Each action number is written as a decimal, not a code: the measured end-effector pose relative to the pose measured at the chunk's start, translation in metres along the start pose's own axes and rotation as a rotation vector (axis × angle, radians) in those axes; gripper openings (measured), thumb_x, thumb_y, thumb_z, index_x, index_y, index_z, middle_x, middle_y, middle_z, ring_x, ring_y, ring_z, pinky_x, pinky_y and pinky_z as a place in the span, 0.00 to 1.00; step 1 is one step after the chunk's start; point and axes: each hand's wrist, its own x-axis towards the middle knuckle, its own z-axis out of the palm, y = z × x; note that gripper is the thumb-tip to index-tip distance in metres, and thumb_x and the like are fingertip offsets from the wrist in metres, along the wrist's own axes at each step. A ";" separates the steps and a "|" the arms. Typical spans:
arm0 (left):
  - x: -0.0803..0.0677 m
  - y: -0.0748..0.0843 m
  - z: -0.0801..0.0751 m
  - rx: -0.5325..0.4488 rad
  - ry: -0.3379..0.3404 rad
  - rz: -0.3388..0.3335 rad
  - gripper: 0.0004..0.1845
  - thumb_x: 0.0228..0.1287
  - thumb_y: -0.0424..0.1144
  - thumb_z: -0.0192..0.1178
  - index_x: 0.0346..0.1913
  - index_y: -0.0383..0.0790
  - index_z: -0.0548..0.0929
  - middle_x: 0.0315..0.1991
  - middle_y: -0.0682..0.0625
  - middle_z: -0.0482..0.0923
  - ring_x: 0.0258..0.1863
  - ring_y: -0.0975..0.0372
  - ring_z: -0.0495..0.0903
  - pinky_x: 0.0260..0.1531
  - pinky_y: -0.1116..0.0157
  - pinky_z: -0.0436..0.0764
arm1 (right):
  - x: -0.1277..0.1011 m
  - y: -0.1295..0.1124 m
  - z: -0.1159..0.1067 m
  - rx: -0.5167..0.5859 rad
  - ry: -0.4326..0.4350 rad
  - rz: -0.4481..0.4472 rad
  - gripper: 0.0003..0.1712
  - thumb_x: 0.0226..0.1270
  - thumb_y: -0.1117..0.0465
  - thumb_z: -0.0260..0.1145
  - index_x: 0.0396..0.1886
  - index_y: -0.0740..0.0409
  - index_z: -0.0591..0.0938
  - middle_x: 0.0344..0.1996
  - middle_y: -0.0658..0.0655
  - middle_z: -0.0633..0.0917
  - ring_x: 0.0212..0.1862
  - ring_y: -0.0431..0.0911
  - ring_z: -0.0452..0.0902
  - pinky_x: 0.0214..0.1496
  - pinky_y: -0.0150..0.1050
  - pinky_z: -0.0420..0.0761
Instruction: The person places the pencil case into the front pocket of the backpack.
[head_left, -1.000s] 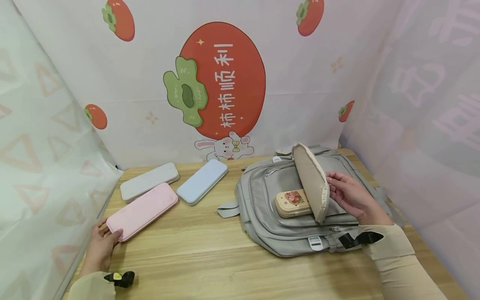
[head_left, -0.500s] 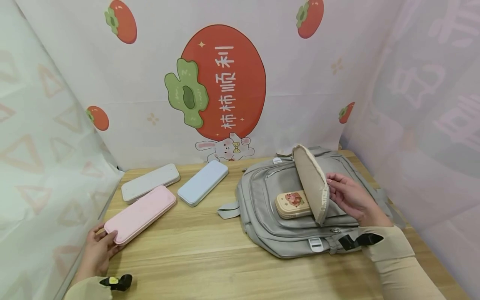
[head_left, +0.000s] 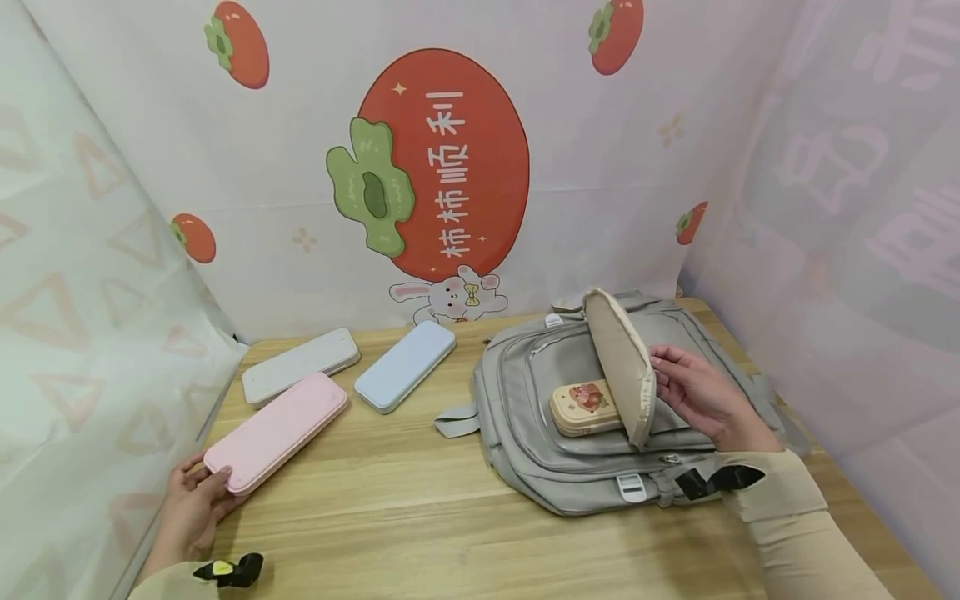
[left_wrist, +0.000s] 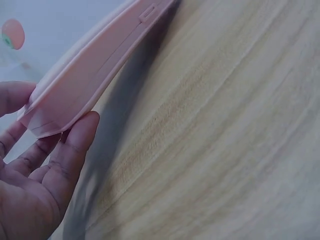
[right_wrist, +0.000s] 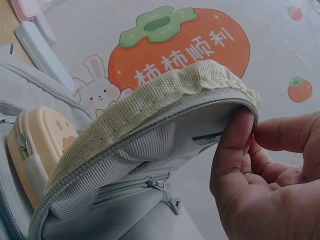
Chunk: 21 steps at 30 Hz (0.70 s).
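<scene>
At the table's left, my left hand (head_left: 191, 508) pinches the near end of a pink pencil case (head_left: 277, 433). In the left wrist view the thumb lies on top of the pink case (left_wrist: 75, 85) and fingers are beneath, its near end raised off the wood. A grey backpack (head_left: 517, 417) lies on the right with its front pocket unzipped. My right hand (head_left: 701, 396) pinches the zippered edge of the pocket flap (head_left: 618, 367) and holds it up. A cream case with a printed picture (head_left: 585, 407) lies against the flap, partly hidden by it.
A light grey case (head_left: 300, 365) lies behind the pink one, and a light blue case (head_left: 405, 367) stands to its right on the wooden table (head_left: 420, 517). A loose backpack strap (head_left: 456, 419) sticks out leftward. Printed cloth walls (head_left: 285, 167) enclose the back and sides.
My left hand has drawn the pink pencil case slightly toward the near left, uncovering a bit more space beside the blue case. My right hand and the flap stay nearly still.
</scene>
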 end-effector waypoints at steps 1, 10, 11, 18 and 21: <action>0.000 0.000 0.000 -0.010 -0.004 0.004 0.26 0.77 0.28 0.54 0.56 0.66 0.60 0.54 0.56 0.61 0.32 0.68 0.78 0.32 0.66 0.86 | 0.000 0.000 0.000 -0.001 0.000 0.000 0.12 0.84 0.70 0.49 0.48 0.62 0.80 0.43 0.55 0.85 0.46 0.41 0.84 0.47 0.32 0.84; 0.001 0.002 -0.002 -0.195 -0.058 0.031 0.21 0.76 0.28 0.56 0.59 0.55 0.65 0.45 0.60 0.74 0.37 0.68 0.81 0.35 0.67 0.85 | -0.001 0.000 0.000 0.005 0.007 -0.002 0.13 0.84 0.71 0.48 0.47 0.61 0.80 0.43 0.55 0.85 0.46 0.41 0.84 0.47 0.32 0.84; 0.001 0.002 -0.003 -0.216 -0.072 0.045 0.20 0.76 0.28 0.56 0.59 0.52 0.66 0.43 0.60 0.75 0.37 0.68 0.81 0.35 0.67 0.85 | -0.001 0.000 0.000 0.006 0.006 -0.002 0.13 0.84 0.71 0.48 0.47 0.61 0.80 0.43 0.55 0.85 0.46 0.41 0.84 0.47 0.32 0.84; -0.001 -0.001 -0.005 -0.291 -0.227 0.154 0.17 0.77 0.26 0.54 0.58 0.50 0.69 0.42 0.58 0.79 0.39 0.66 0.83 0.35 0.66 0.84 | -0.001 0.000 0.000 0.008 0.012 -0.001 0.12 0.84 0.70 0.50 0.47 0.61 0.81 0.42 0.54 0.85 0.46 0.41 0.84 0.47 0.31 0.84; -0.002 -0.001 -0.005 -0.329 -0.288 0.186 0.16 0.77 0.24 0.52 0.54 0.50 0.75 0.43 0.56 0.79 0.39 0.65 0.83 0.34 0.66 0.84 | -0.001 0.000 0.001 0.007 0.011 0.000 0.12 0.84 0.70 0.50 0.47 0.61 0.81 0.42 0.54 0.85 0.45 0.41 0.84 0.47 0.31 0.84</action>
